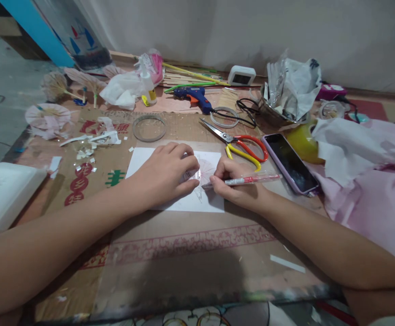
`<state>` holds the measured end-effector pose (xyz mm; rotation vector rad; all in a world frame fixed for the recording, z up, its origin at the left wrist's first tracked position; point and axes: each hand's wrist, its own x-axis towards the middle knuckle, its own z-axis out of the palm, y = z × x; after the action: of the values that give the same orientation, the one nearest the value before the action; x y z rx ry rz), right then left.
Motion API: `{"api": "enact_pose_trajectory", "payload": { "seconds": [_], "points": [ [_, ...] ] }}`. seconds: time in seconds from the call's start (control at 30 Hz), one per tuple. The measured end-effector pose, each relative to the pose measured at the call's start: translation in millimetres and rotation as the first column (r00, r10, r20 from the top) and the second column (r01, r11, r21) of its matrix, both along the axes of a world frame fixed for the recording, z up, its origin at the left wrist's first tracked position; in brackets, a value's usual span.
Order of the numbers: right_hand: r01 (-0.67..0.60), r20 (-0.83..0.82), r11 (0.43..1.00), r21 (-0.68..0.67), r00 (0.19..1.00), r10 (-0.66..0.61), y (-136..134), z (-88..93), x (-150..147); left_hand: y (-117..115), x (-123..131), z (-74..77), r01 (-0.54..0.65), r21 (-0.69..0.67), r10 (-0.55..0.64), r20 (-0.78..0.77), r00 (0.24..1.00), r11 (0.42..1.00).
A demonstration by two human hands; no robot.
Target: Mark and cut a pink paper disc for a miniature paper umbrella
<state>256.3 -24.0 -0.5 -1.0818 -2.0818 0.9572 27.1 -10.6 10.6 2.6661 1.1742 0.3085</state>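
Note:
A sheet of white paper lies on the mat, with fine reddish lines fanning out on it. My left hand rests on the paper, fingers apart. Its fingertips press on a clear plastic ruler, perhaps a set square, mostly hidden under the hand. In my right hand is a pen with a red-marked clear barrel, closed between thumb and fingers. The pen's tip is at the paper beside the ruler's edge. Just beyond my right hand lie scissors with one red and one yellow handle.
A phone is right of the scissors. Behind are a tape ring, a blue glue gun and a metal bowl with plastic bags. Pink fabric covers the right side; paper scraps and a white case are left.

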Motion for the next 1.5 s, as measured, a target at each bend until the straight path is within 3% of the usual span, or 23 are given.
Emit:
{"api": "enact_pose_trajectory", "payload": {
  "seconds": [0.77, 1.0, 1.33, 1.5],
  "points": [
    [-0.052, -0.064, 0.995, -0.09, 0.997, 0.046, 1.6, 0.4, -0.4, -0.7, 1.2, 0.6, -0.011, -0.012, 0.011, -0.013, 1.0, 1.0],
    [0.16, -0.2, 0.987, 0.001, 0.967, -0.157, 2.5, 0.8, -0.6, -0.1, 0.8, 2.2, -0.003, -0.03, 0.003, 0.006, 1.0, 1.0],
    [0.163, -0.004, 0.984, 0.077, 0.987, -0.163, 7.1, -1.0, 0.0, 0.0, 1.1, 3.4, 0.001, -0.032, -0.001, -0.005, 1.0, 1.0],
    [0.137, 0.017, 0.987, 0.08, 0.99, -0.139, 9.8, 0.2, -0.1, -0.2, 0.5, 3.8, 0.011, -0.021, -0.011, -0.001, 1.0, 1.0]
  ]
}}
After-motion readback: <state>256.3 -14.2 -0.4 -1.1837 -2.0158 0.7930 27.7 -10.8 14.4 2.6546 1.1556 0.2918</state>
